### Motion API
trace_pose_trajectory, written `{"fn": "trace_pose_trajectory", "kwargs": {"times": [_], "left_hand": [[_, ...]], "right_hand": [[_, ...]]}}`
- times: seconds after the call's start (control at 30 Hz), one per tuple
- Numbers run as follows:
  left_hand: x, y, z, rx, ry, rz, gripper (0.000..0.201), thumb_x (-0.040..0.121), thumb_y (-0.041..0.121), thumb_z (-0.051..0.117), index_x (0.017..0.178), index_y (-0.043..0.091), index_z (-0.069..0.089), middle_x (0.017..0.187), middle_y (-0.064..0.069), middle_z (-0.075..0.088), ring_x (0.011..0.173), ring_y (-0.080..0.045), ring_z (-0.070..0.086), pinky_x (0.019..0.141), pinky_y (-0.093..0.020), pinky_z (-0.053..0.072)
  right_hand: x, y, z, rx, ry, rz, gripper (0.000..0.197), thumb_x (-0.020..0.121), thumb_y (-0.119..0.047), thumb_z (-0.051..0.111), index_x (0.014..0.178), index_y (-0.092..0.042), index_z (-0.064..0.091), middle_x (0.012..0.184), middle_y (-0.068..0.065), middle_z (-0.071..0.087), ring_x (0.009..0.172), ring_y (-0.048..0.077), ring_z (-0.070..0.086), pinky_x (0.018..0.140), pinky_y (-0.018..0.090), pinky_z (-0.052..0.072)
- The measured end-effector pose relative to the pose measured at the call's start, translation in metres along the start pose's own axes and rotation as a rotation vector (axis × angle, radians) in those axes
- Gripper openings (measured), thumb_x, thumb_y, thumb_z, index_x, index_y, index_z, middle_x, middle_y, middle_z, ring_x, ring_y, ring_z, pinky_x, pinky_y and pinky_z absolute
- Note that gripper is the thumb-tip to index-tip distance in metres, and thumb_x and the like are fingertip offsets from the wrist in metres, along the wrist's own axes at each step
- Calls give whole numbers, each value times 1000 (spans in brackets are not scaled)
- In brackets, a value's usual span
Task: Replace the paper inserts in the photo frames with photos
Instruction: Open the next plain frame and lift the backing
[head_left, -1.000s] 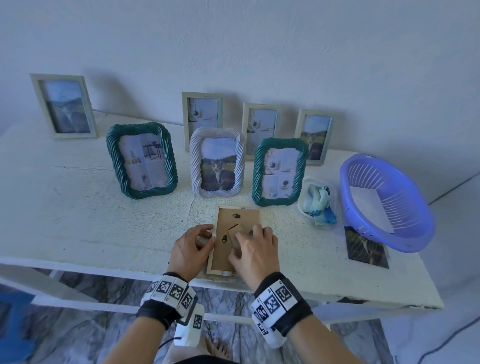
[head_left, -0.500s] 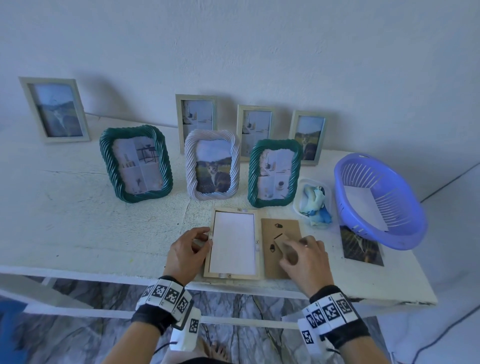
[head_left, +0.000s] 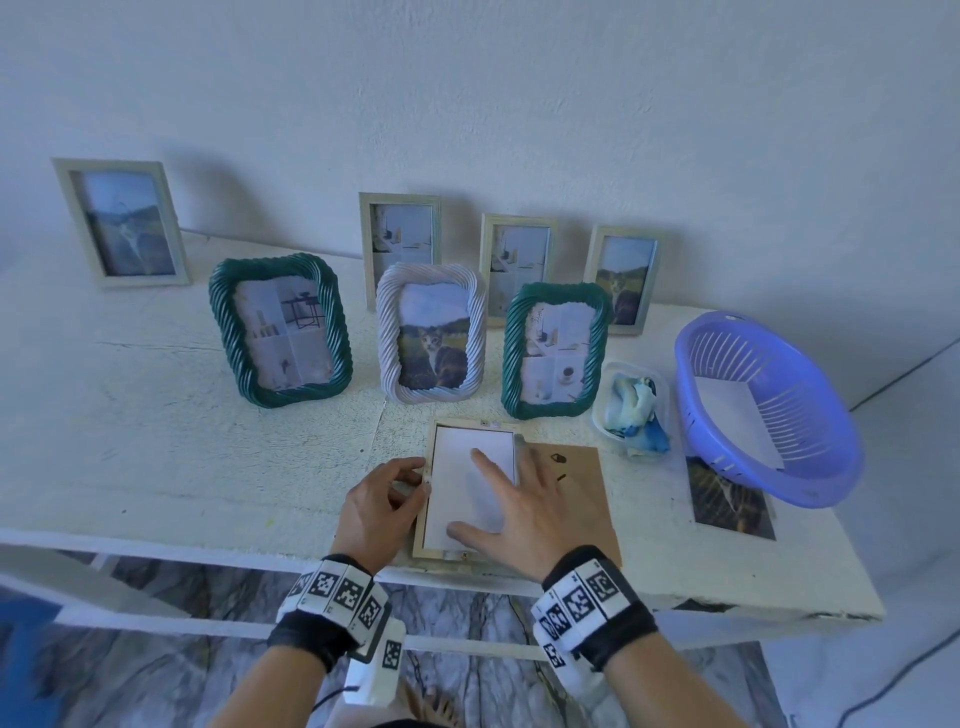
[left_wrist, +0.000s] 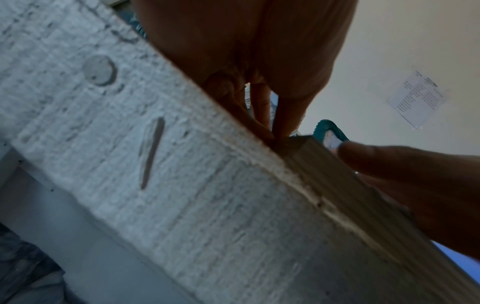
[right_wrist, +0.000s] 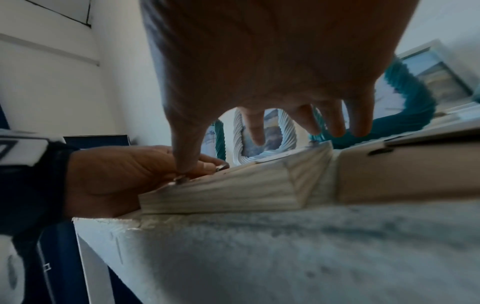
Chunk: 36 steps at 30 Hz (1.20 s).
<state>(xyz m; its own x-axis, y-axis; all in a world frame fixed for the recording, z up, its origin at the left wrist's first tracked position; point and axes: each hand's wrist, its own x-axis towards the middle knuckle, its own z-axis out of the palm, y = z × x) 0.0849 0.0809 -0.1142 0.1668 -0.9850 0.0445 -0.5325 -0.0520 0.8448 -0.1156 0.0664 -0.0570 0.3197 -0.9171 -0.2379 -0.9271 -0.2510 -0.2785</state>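
A pale wooden photo frame (head_left: 435, 551) lies face down at the table's near edge, its back off. The white paper insert (head_left: 451, 470) shows inside it. My left hand (head_left: 415, 480) grips the frame's left side with curled fingers. My right hand (head_left: 467, 493) is spread flat over the insert, fingers straight, thumb near the frame's lower edge. In the right wrist view the thumb meets the frame (right_wrist: 233, 189) while the other fingers hover above it. The brown backing board (head_left: 582, 483) lies just right of the frame. A loose photo (head_left: 727, 499) lies further right.
Several framed pictures stand along the back, among them a green frame (head_left: 555, 351) and a white frame (head_left: 431, 332) just beyond my hands. A purple basket (head_left: 810, 457) holding a white sheet and a small tub of cloth (head_left: 631, 410) sit at the right. The table's front edge (left_wrist: 182, 185) is under my wrists.
My right hand lifted the brown backing off the frame, laid it to the right, then came back over the exposed white insert. The left hand stayed on the frame's left side.
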Motion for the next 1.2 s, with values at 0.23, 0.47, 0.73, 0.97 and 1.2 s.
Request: {"fn": "trace_pose_trajectory", "kwargs": {"times": [0.23,0.47,0.73,0.97,1.2], "left_hand": [[0,0,0,0,4,-7,26,87,25,69,112,32,65,90,15,66,70,-1,60,68,-18,48],[0,2,0,4,12,9,27,86,22,70,112,29,65,90,14,66,70,-3,60,69,-21,50],[-1,4,-1,16,8,4,27,87,24,69,113,30,65,90,15,65,72,-3,60,67,-17,48],[1,4,-1,7,12,16,25,88,24,69,113,25,66,91,14,67,74,-4,62,65,-15,49],[-8,49,-14,-428,33,-54,30,88,36,65,117,27,59,92,7,70,81,-8,68,64,-29,57]], "right_hand": [[21,-10,9,-127,-87,20,113,59,-92,46,150,-44,-1,157,22,-16,144,43,-4,115,52,9],[26,-8,11,-128,-103,12,117,51,-96,43,148,-48,-2,157,19,-15,140,45,-1,114,54,7],[28,-13,5,-133,-37,12,114,57,-91,51,148,-42,4,153,18,12,126,40,26,106,51,26],[22,-15,-8,-74,133,-17,99,69,-78,58,149,-44,9,140,12,40,119,34,41,100,44,38],[0,-8,-9,305,195,-117,106,62,-68,75,148,-44,18,157,-1,3,140,20,21,105,26,33]]}}
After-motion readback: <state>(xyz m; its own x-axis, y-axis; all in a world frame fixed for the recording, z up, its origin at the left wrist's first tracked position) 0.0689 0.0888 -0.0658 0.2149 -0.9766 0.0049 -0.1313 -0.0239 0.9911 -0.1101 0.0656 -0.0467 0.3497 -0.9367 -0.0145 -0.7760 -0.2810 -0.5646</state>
